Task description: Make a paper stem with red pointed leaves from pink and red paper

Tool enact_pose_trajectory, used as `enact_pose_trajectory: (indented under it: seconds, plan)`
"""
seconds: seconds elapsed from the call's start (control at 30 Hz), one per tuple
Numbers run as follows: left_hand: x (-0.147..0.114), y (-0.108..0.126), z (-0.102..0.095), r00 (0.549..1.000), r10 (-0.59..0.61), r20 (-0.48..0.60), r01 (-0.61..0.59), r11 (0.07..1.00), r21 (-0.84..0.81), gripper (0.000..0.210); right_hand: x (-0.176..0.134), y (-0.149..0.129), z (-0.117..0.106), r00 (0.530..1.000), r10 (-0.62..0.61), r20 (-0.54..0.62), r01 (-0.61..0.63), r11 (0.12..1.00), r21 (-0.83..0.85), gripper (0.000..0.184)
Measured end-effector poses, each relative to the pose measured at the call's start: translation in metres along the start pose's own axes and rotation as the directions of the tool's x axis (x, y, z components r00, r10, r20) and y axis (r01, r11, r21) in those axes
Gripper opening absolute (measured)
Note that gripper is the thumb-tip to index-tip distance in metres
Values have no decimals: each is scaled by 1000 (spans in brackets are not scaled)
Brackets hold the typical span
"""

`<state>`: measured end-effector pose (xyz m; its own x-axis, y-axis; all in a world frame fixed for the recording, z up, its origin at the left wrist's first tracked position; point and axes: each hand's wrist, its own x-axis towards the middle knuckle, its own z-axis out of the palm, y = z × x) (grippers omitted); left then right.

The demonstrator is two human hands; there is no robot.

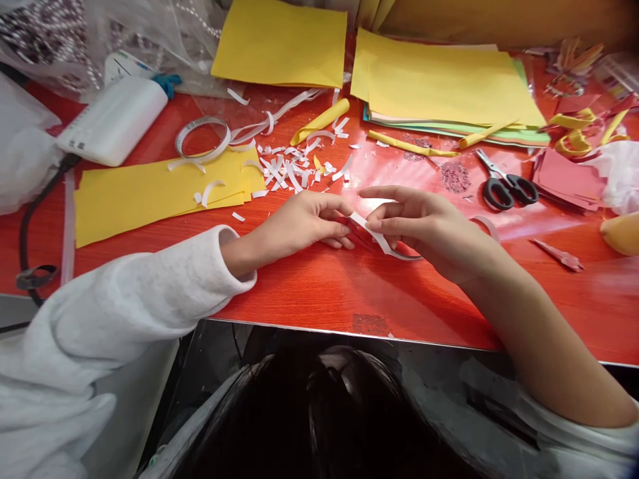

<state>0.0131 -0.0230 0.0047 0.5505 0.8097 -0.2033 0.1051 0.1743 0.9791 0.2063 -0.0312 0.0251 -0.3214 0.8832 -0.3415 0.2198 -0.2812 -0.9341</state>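
Handling the narrow white paper strip (358,219) should call for a light touch, since it looks nearly weightless and springy enough to curl wherever it is not supported. It is just above the red table (299,293), near the front edge, between the two hands. The right hand (432,219) is pinching it between thumb and fingers a little way in from its end, with the forefinger lifted clear. The left hand (314,223) has its fingertips at that end, but whether they squeeze it or merely touch it cannot be told. Beyond the right thumb, the strip bends and runs under the right hand, where part of it is hidden. Its smooth face may slide a little under dry fingers, and a hard squeeze would probably leave a crease, so the safest hold seems to be a soft pinch on the flat faces, close to the end, rather than on the thin edges. White scraps (287,166) lie beyond the left hand, and the scissors (506,183) rest beyond the right hand, well apart from the strip.
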Motion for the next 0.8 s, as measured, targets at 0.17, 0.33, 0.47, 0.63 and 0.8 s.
enact_pose_trajectory:
  seconds: [0.17,0.33,0.47,0.63,0.8]
  plan:
    - [0,1,0,1000,-2,1,2,1000,12,13,0,-1,3,1000,-6,8,6,999,-46,48]
    - [0,3,-1,999,0,43,-2,999,44,15,-2,-3,8,999,-32,-3,32,991,-133,49]
    - [0,3,-1,999,4,52,-6,999,40,16,-1,-3,8,999,-38,-2,38,992,-117,48]
    - [0,1,-1,999,5,38,-5,1000,11,13,0,-5,6,1000,9,17,-8,998,-63,50]
    - [0,2,0,1000,13,28,-14,1000,14,11,0,-2,4,999,-1,53,5,998,-63,49]
